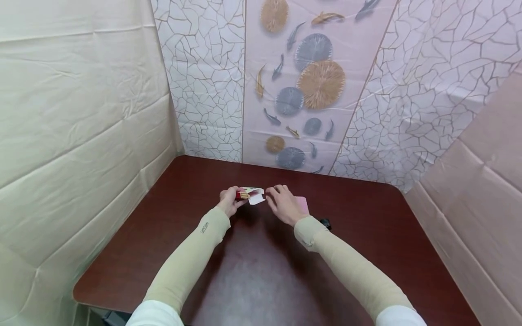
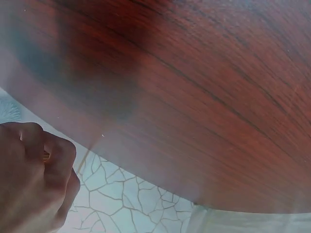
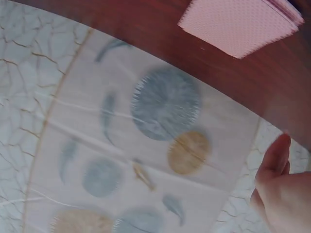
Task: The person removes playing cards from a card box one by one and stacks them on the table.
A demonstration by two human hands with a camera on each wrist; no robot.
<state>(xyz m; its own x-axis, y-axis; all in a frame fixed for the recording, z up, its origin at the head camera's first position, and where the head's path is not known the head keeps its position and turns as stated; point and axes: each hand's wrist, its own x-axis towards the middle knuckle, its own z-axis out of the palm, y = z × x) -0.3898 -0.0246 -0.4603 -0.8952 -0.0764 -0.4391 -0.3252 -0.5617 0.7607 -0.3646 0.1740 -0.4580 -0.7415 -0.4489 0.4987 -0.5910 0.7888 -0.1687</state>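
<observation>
My left hand [image 1: 229, 201] grips a small carton [image 1: 256, 197] above the table. White flaps stand open at its right end, and red and yellow parts show beside the fingers. What the carton contains is too small to make out. In the left wrist view the left hand [image 2: 36, 174] has its fingers curled, mostly hiding what it holds. Just right of the flaps is my right hand [image 1: 282, 204], its fingers loosely bent with nothing visible in them. The right wrist view shows part of that hand [image 3: 277, 179] with the thumb side extended.
A pink textured cloth or pad [image 1: 302, 203] with zigzag edges lies on the dark red wooden table [image 1: 171, 253], partly behind the right hand. Near the right wrist sits a small black object [image 1: 326, 223]. Fabric-covered walls [image 1: 204, 90] enclose the table at back and sides.
</observation>
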